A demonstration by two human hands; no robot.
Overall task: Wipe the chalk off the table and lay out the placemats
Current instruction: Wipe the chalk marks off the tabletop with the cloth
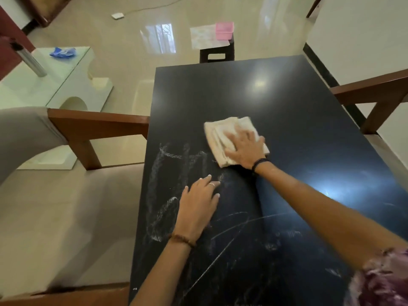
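**Two hands flat on a chalk-marked counter, one pressing a cloth**

Two hands lie on the dark counter (287,102). The right hand (246,149) is spread flat, fingers straight, pressing down on a folded cream cloth (223,131) near the middle of the surface; a dark band circles its wrist. The left hand (197,206) rests palm down and open on the bare counter, nearer and to the left of the cloth, its fingers straight and slightly splayed, holding nothing. It wears a thin ring and a beaded bracelet at the wrist.

Chalk marks (165,195) cover the near-left part of the counter: thick scribbled shapes just left of the left hand, and thinner curved lines running across the near end, under and between the forearms. The far half of the surface looks dark and shows a bright light reflection.

A patterned placemat (203,37) lies on a dark stool (217,54) just beyond the far end of the counter, with a pink plastic tub (224,29) sitting on its right side.

Wooden-armed chairs stand on both sides: a grey upholstered chair (66,206) at the left, and another chair arm (371,93) at the right. Farther left is a glass-topped white side table (66,80) carrying a blue crumpled item (63,51). A glossy pale floor (132,51) surrounds everything.
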